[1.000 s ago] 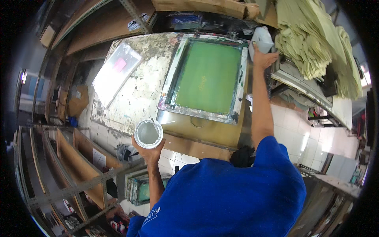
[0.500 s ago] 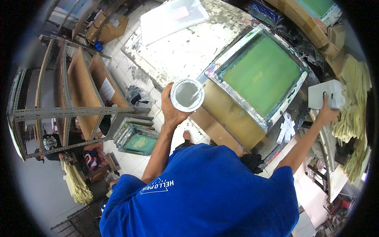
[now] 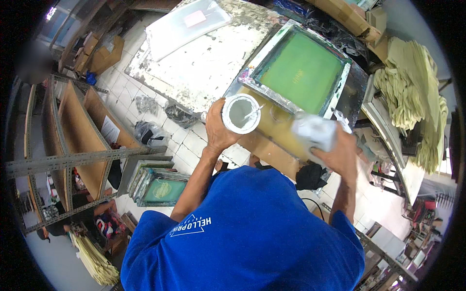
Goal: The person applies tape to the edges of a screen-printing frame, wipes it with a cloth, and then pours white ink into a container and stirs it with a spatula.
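Observation:
My left hand (image 3: 219, 128) is wrapped round a round white tub (image 3: 242, 129), held upright with its top uncovered. A thin stirring stick (image 3: 254, 112) leans out over the tub's rim, and pale grey stuff lines the inside. On the right, my right hand (image 3: 341, 153) grips a whitish plastic jug (image 3: 310, 130), smeared by motion. The jug is apart from the tub, level with it or slightly lower in view. Beyond both hands lies a screen-printing frame (image 3: 303, 70) with green mesh on the table.
A paint-stained white table (image 3: 194, 63) carries a clear plastic sheet (image 3: 170, 31). Several printing frames (image 3: 162, 190) lean at the left by a metal shelf rack (image 3: 58, 162). Pale yellow cloths (image 3: 405, 77) hang at the right. A black cloth (image 3: 310, 175) lies below the jug.
My right hand has brought the jug leftward from beside the hanging cloths to near the tub. The view has shifted; my left hand still holds the tub.

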Demonstrator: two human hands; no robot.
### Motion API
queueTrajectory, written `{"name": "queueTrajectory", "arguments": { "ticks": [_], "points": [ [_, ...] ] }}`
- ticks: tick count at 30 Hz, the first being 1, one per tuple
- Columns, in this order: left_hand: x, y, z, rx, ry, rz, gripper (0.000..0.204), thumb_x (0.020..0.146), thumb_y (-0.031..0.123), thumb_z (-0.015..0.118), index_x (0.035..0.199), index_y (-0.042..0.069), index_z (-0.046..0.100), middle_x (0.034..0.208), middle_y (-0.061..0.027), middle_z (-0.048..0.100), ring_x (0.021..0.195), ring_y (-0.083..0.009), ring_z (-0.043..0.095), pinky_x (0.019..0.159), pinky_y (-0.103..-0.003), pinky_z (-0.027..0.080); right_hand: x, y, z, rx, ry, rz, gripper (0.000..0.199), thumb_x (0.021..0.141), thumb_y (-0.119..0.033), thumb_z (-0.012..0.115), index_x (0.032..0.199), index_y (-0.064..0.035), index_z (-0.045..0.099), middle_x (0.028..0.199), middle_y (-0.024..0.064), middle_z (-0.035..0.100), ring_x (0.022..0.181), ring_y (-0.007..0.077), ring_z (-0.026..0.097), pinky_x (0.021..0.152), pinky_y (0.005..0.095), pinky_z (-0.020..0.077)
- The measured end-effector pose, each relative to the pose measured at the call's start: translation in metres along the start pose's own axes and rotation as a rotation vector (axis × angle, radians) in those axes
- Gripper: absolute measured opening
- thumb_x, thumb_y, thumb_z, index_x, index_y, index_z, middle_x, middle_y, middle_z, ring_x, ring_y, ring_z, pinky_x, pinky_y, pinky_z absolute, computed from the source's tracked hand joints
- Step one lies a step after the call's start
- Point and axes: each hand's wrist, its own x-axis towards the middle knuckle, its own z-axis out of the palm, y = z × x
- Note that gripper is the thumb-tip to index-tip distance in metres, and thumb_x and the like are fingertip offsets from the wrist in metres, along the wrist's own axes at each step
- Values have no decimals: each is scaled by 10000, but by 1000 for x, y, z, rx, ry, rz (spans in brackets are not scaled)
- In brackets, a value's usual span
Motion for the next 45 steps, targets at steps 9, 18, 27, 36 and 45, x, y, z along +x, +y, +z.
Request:
{"name": "queueTrajectory", "arguments": {
  "ticks": [9,18,27,36,45],
  "points": [
    [-18,-12,-23,-35,-109,159,939,552,333,930,1300,12,463,1312,-238,535,1218,-416,518,1026,-512,394,6,-68,88,-178,-230,-131,564,599,-239,750,1061,33,577,862,270,676,842,433,665,782,485,512],
    [-37,-36,-40,-53,-136,197,880,577,302,900,1294,13,480,1329,-224,526,1254,-411,480,1049,-501,381,1,-108,106,-241,-283,-163,428,562,-127,663,937,67,592,762,281,656,766,456,660,720,517,505],
    [-38,-39,-48,-86,-155,211,914,574,295,909,1314,1,458,1308,-231,527,1234,-420,491,1040,-499,390,-7,-120,112,-258,-206,-198,344,567,-99,646,865,70,610,752,278,659,734,446,663,691,509,515],
    [-41,-38,-41,-114,-160,215,945,570,312,921,1328,12,441,1311,-228,524,1229,-426,492,1025,-505,394,-11,-122,110,-297,-216,-151,342,597,-84,644,902,69,631,825,272,683,789,427,670,749,501,517],
    [-39,-36,-37,-106,-177,209,959,556,309,928,1327,18,437,1301,-224,527,1226,-428,498,1019,-509,405,-9,-116,110,-285,-214,-194,323,626,-78,633,920,54,628,798,272,681,786,426,684,749,498,518]
  ]
}}
